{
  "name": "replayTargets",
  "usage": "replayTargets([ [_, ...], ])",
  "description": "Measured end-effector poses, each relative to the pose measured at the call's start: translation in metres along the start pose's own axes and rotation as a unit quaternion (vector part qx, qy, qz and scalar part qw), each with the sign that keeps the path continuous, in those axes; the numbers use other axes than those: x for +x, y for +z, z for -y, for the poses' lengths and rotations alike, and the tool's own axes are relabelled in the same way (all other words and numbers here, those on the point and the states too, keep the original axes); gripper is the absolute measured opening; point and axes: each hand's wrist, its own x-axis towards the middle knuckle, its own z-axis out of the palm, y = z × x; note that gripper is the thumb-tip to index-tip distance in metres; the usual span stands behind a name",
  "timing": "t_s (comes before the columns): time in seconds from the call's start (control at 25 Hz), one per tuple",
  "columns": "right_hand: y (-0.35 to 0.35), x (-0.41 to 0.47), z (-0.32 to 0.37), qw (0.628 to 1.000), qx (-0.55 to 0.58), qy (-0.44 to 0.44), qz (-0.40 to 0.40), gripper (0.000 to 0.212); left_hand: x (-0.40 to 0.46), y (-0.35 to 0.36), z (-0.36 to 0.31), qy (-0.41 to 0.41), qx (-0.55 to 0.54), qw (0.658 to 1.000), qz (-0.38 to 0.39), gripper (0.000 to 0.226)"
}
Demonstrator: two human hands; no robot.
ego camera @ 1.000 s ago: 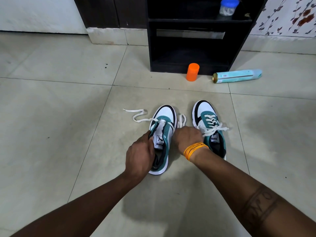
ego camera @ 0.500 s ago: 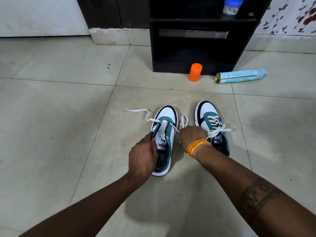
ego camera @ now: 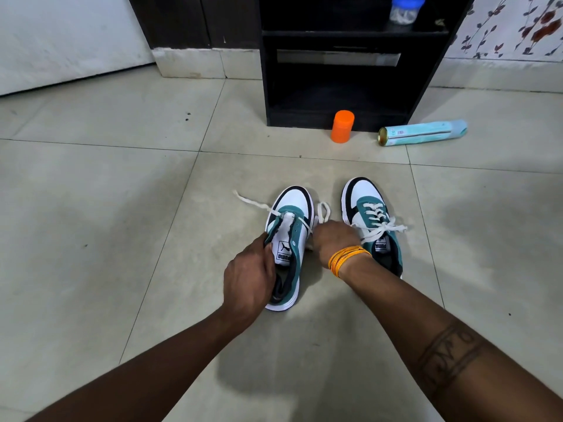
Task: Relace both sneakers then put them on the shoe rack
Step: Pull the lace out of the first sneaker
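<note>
Two white, teal and black sneakers stand side by side on the tiled floor, toes pointing away from me. The right sneaker (ego camera: 370, 214) is laced and tied in a bow. The left sneaker (ego camera: 294, 219) is only laced near the toe; its white lace (ego camera: 254, 204) trails out to the left. My left hand (ego camera: 248, 278) grips the left edge of that sneaker's opening. My right hand (ego camera: 333, 239), with orange threads at the wrist, is closed at the shoe's right side, where a loop of the other lace end rises from it. The black shoe rack (ego camera: 341, 114) stands beyond.
An orange cap (ego camera: 342, 126) stands in front of the rack's base. A pale blue spray can (ego camera: 422, 132) lies on the floor to its right. A blue-lidded jar (ego camera: 403, 9) sits on the rack's upper shelf. Open floor tiles lie on both sides.
The trailing lace on the left has been drawn in closer to the sneaker. My right hand shifted slightly at the shoe's right side; the left hand keeps its grip.
</note>
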Motion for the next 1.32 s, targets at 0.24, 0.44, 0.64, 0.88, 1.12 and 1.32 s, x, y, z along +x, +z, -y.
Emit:
replayTargets([
  [0.24,-0.008,-0.002,0.006,0.990,0.047,-0.031,-0.129,0.032,-0.001,0.002,-0.002,-0.005,0.006,1.000,-0.002,0.032],
  [0.44,0.003,0.000,0.007,0.996,0.001,-0.028,-0.089,0.029,-0.003,0.005,-0.002,-0.010,0.008,1.000,-0.013,0.040],
  [0.64,-0.003,-0.003,0.007,0.999,0.011,-0.011,-0.048,0.030,-0.002,0.005,-0.002,-0.014,0.016,1.000,-0.004,0.039],
  [0.88,-0.013,-0.002,0.014,0.988,0.041,-0.039,-0.141,0.032,-0.003,0.006,-0.004,-0.022,0.020,1.000,-0.004,0.041],
  [1.12,-0.005,0.001,0.012,1.000,0.002,-0.004,0.022,0.033,-0.005,0.005,-0.004,-0.013,-0.003,1.000,-0.003,0.043],
  [1.32,-0.018,-0.007,0.016,0.987,0.064,-0.028,-0.141,0.026,-0.006,0.004,-0.003,-0.010,-0.021,1.000,-0.002,0.046],
])
